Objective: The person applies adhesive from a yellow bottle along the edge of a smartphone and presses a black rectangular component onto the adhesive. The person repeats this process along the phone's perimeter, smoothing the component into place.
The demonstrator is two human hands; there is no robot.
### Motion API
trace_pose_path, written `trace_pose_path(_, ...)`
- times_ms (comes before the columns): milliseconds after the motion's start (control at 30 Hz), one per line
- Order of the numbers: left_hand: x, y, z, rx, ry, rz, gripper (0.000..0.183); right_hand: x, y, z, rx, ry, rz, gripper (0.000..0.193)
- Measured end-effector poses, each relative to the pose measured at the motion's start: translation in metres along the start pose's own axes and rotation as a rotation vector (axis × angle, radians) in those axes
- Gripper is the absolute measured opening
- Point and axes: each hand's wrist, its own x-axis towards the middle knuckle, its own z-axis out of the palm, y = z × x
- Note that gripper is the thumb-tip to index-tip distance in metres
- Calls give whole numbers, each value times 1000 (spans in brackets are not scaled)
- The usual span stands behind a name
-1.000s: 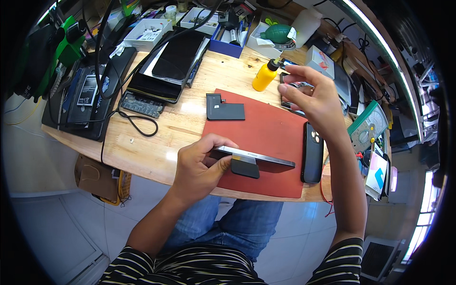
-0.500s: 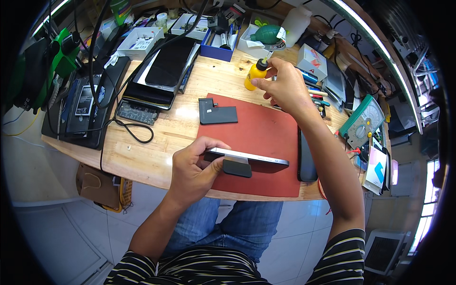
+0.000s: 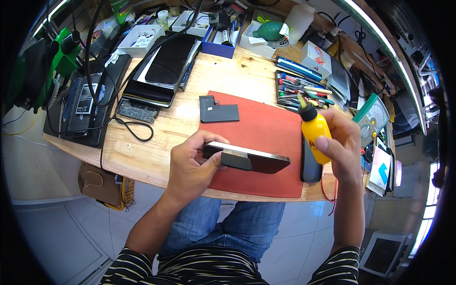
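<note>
My left hand [image 3: 194, 164] grips a smartphone [image 3: 266, 161], held edge-up above the red mat [image 3: 270, 123]. A flat dark piece [image 3: 236, 160] sticks out from the phone's near side, by my thumb. In my right hand [image 3: 344, 142] is a small yellow squeeze bottle [image 3: 315, 135] with a black collar and a pointed nozzle, raised over the mat's right side with its tip upward. An L-shaped dark phone battery [image 3: 219, 113] lies at the mat's far left. Another dark phone [image 3: 311, 166] rests along the mat's right edge, partly behind the bottle and hand.
A tray of screwdrivers and pens [image 3: 304, 90] stands beyond the mat. Stacked devices [image 3: 166, 66] and a cable [image 3: 142, 137] occupy the left side. White boxes [image 3: 141, 40] and a blue box [image 3: 219, 45] line the back. A green multimeter [image 3: 373, 116] is at right.
My right hand has lifted the yellow bottle off the table and brought it right and nearer. The tool tray shows more fully. My left hand keeps the phone in nearly the same place.
</note>
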Motion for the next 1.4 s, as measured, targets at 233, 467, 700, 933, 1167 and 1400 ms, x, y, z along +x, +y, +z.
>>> trace_pose_path(233,-5,0,0,51,46,-35,30,-54,4,7,-183,-123,15,38)
trace_pose_path(467,-5,-1,-1,44,33,-21,27,-54,5,12,-353,-133,-22,37)
trace_pose_path(700,-5,-1,-2,46,29,-26,27,-48,1,15,-404,-155,-10,35)
trace_pose_path(933,-6,0,-1,27,29,-24,27,-46,-4,16,-422,-151,6,35)
trace_pose_path(1167,-5,-1,-1,11,29,-29,29,-43,-22,17,-536,-169,14,33)
trace_pose_path(1400,-5,-1,0,12,29,-6,28,-41,-34,18,-636,-174,-72,31)
